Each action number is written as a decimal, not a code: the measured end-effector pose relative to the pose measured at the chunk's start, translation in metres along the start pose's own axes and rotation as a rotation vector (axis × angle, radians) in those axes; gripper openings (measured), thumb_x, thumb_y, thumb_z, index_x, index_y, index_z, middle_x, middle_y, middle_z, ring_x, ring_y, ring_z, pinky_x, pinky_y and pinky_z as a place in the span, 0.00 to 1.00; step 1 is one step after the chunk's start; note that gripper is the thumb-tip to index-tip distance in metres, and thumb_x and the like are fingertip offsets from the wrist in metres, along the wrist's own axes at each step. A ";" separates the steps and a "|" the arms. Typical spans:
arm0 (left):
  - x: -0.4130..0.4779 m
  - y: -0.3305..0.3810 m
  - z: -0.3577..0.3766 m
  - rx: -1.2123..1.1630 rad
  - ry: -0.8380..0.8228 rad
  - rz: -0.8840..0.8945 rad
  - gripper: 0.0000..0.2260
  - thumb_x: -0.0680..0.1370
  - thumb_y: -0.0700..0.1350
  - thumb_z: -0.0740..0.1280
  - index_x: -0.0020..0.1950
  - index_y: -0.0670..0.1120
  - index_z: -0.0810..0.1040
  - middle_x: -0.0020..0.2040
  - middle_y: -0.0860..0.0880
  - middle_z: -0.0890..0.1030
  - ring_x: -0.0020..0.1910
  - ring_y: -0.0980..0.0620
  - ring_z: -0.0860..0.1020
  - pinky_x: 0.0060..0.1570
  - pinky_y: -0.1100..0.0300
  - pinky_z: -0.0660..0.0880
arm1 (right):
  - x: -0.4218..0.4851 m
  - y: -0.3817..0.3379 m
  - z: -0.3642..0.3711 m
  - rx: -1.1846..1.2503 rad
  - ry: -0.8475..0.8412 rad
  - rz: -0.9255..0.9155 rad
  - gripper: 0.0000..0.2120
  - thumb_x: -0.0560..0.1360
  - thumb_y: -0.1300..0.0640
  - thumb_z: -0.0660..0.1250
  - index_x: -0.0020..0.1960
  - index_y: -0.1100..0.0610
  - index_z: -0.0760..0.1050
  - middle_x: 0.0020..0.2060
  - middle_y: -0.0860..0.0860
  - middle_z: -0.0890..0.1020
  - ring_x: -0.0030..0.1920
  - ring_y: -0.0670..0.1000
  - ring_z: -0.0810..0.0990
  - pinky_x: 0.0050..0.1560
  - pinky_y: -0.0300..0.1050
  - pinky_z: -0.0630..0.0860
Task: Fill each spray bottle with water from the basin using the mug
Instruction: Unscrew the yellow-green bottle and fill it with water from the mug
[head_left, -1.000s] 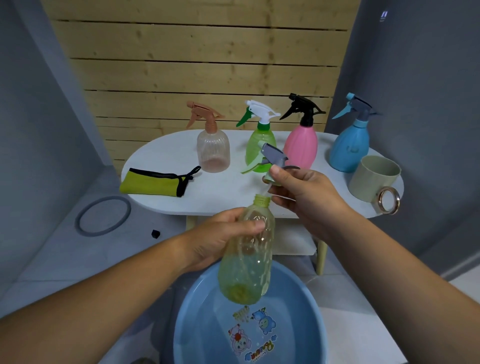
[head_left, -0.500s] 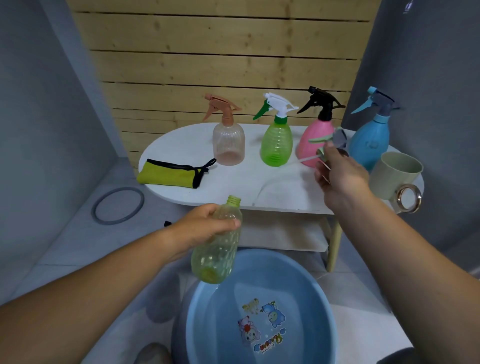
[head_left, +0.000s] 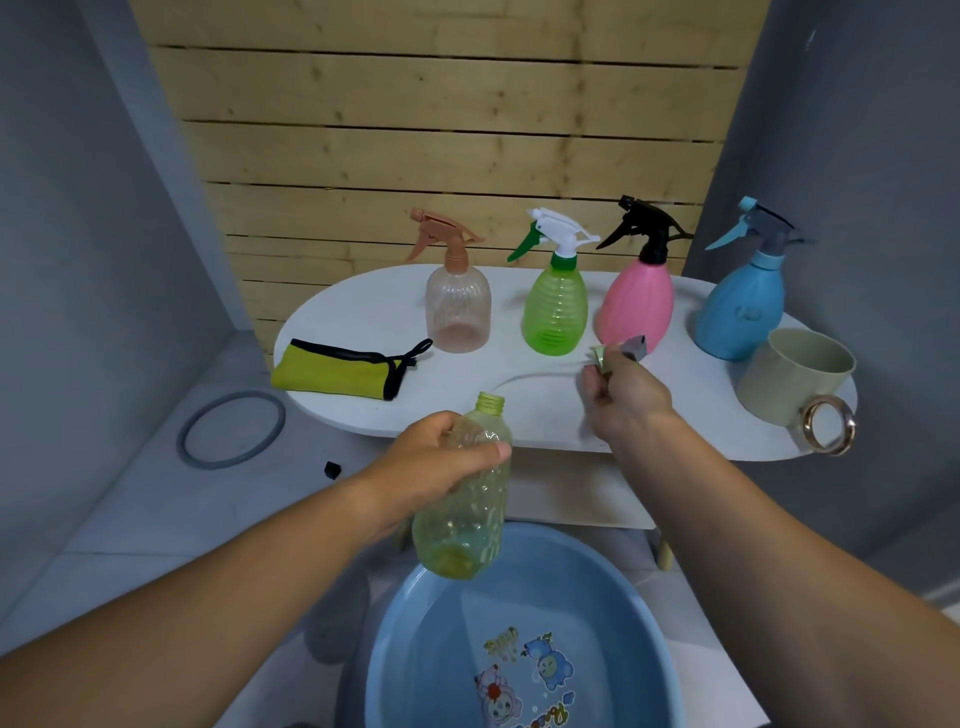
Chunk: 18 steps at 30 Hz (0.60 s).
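Observation:
My left hand (head_left: 436, 467) grips an open, capless yellow-green bottle (head_left: 465, 519) held upright above the blue basin (head_left: 405, 623) on the floor. My right hand (head_left: 623, 400) holds the bottle's grey spray head (head_left: 623, 351) low over the white table (head_left: 545, 410), in front of the pink bottle (head_left: 636, 306). Along the back of the table stand a clear peach spray bottle (head_left: 458, 306), a green one (head_left: 556, 312), the pink one and a blue one (head_left: 740, 306). A beige mug (head_left: 789, 374) with a gold ring handle sits at the right end.
A yellow-green pouch (head_left: 337, 370) with black trim lies at the table's left end. A grey ring (head_left: 231, 430) and a small black piece (head_left: 332, 469) lie on the floor to the left. A wooden slat wall stands behind the table.
My right hand has carried the spray head away from the bottle to the table and lowered it there. My left hand keeps the bottle over the basin.

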<state>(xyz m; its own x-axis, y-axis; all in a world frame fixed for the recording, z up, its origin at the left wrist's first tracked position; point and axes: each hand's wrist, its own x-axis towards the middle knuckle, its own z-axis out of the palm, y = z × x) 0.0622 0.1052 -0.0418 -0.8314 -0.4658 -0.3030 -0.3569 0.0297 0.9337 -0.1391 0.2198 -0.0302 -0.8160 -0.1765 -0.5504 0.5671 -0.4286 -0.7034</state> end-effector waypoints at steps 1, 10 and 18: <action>0.001 0.001 0.002 0.004 -0.005 0.007 0.24 0.64 0.58 0.79 0.55 0.50 0.82 0.49 0.51 0.87 0.50 0.51 0.86 0.59 0.49 0.82 | 0.001 0.002 0.001 -0.002 -0.018 0.010 0.04 0.76 0.58 0.71 0.44 0.57 0.77 0.32 0.47 0.79 0.29 0.47 0.73 0.34 0.35 0.78; 0.012 -0.007 0.005 0.054 -0.048 0.007 0.23 0.65 0.60 0.79 0.56 0.53 0.82 0.49 0.54 0.87 0.50 0.54 0.86 0.51 0.56 0.81 | 0.020 0.006 -0.001 -0.340 0.065 -0.052 0.11 0.77 0.52 0.69 0.49 0.62 0.77 0.34 0.58 0.80 0.25 0.55 0.78 0.31 0.54 0.83; 0.014 -0.011 0.006 0.058 -0.053 0.018 0.20 0.67 0.58 0.79 0.55 0.53 0.82 0.48 0.54 0.87 0.49 0.54 0.86 0.49 0.57 0.79 | 0.015 -0.005 -0.015 -0.578 -0.006 -0.115 0.12 0.71 0.58 0.75 0.49 0.62 0.78 0.34 0.57 0.75 0.33 0.56 0.71 0.39 0.51 0.80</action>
<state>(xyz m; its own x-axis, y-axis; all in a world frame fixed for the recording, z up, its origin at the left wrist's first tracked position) 0.0519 0.1038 -0.0573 -0.8586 -0.4175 -0.2976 -0.3648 0.0898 0.9267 -0.1525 0.2320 -0.0419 -0.8757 -0.1635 -0.4544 0.4420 0.1074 -0.8905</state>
